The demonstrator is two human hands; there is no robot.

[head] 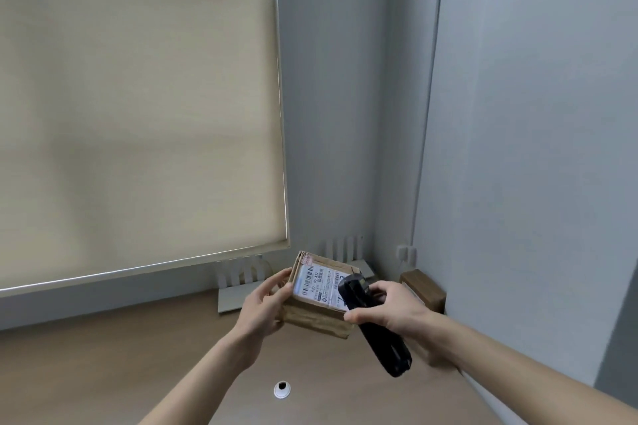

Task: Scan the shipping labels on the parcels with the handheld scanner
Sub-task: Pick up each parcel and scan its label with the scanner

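Head view, lower centre of frame. Left hand (267, 304) grips the brown parcel (319, 300) by its left side, fingers curled round the edge, lifting it clear of the wooden desk (103, 355) with the top face tilted toward the camera. The white shipping label (317, 283) lies on that face, barcodes running along the label's length, up and right in frame.

Right hand (390, 307) is wrapped round the black handheld scanner (373, 321). Scanner long axis: from lower right up to upper left, head over the label's right edge, partly covering it. Label therefore sits just left of and beyond the scanner head, very near.

Judgement: head is likely too close; backing off lower right should bring the barcodes into its window.

A second parcel (423, 290) sits against the wall, right of the hands, unscanned as far as I can tell.
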